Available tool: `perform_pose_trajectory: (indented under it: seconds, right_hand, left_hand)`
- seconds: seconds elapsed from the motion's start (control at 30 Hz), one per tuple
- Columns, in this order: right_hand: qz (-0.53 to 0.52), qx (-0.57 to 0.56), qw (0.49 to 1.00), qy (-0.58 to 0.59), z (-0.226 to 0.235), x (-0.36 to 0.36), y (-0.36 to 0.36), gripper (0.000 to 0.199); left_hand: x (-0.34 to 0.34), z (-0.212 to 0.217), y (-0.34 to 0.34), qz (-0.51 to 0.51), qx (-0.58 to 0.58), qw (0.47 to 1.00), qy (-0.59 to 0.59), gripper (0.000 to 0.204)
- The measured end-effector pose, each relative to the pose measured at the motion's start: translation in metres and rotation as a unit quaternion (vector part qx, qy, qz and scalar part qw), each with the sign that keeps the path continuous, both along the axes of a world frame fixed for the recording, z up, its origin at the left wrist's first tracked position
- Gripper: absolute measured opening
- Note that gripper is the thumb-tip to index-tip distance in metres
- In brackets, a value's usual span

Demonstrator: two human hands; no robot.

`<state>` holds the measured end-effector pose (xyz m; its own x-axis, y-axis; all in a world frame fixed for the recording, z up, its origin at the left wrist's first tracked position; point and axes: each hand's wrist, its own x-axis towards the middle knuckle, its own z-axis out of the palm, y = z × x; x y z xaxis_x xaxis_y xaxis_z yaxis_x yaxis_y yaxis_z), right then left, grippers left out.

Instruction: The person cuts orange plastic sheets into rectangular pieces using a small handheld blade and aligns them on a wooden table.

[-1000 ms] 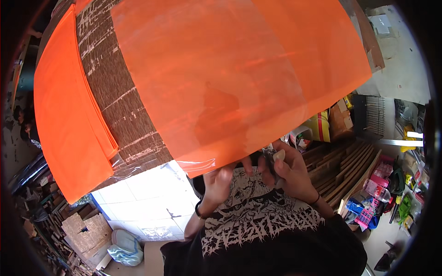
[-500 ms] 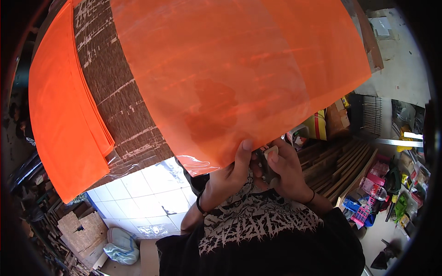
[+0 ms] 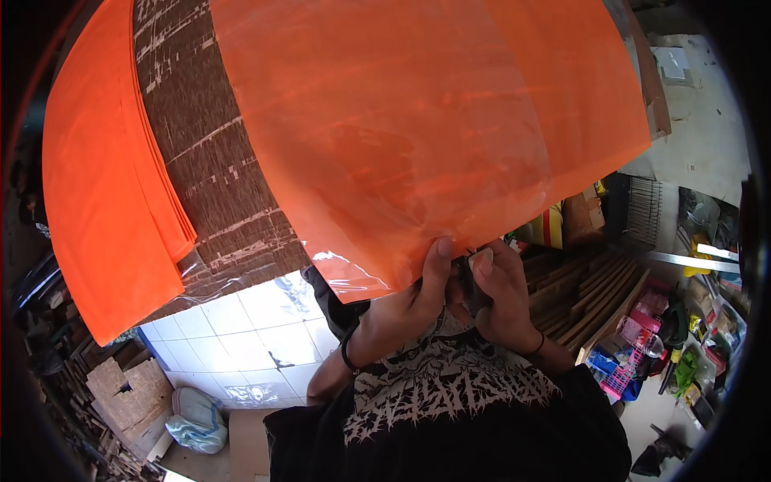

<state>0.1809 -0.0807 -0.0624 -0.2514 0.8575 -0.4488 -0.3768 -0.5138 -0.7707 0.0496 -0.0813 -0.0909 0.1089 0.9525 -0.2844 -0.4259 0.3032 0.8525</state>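
A large see-through orange plastic sheet (image 3: 418,128) is lifted over a brown woven table top (image 3: 217,177). My left hand (image 3: 405,301) pinches the sheet's near edge, thumb pressed on top of it. Right beside it, touching, my right hand (image 3: 506,293) is closed at the same edge around a small dark thing (image 3: 467,283) that I cannot make out. A stack of the same orange sheets (image 3: 104,193) lies on the left part of the table, which has a clear plastic cover.
White floor tiles (image 3: 241,337) show below the table. Cardboard boxes (image 3: 132,390) and a light blue bag (image 3: 197,422) lie at lower left. Wooden slats (image 3: 590,293), a wire cage (image 3: 638,213) and coloured clutter (image 3: 642,353) fill the right side.
My left hand has risen from under the sheet and its thumb now clamps the near edge. The right hand has stayed close beside it. The sheet fills more of the view.
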Motion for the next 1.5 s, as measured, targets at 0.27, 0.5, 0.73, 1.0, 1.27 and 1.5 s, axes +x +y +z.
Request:
perform_pose_trajectory:
  seconds: [0.27,0.5,0.73,1.0,1.27,1.5]
  right_hand:
    - [0.000,0.011,1.000,-0.003,-0.002,0.000,-0.001,0.029]
    - [0.000,0.026,0.999,-0.021,-0.003,-0.001,0.003,0.028]
    - [-0.051,0.068,0.995,-0.043,-0.018,0.011,0.000,0.043]
    - [-0.334,0.181,0.890,-0.253,0.015,0.112,0.062,0.028]
    - [-0.298,0.167,0.920,-0.192,0.038,0.074,0.098,0.022]
    - [-0.288,0.409,0.640,-0.583,0.042,0.179,0.199,0.035]
  left_hand:
    - [-0.001,0.005,0.003,-0.018,0.045,0.999,0.007,0.020]
    - [0.000,0.003,0.003,-0.026,0.034,0.999,-0.017,0.022]
    - [-0.007,-0.004,0.004,-0.007,0.079,0.994,0.081,0.021]
    - [-0.019,0.028,0.001,0.030,0.020,0.991,0.132,0.020]
    - [-0.038,0.069,0.019,0.291,0.179,0.913,0.223,0.022]
    - [-0.080,0.061,0.033,0.506,0.044,0.833,0.220,0.054]
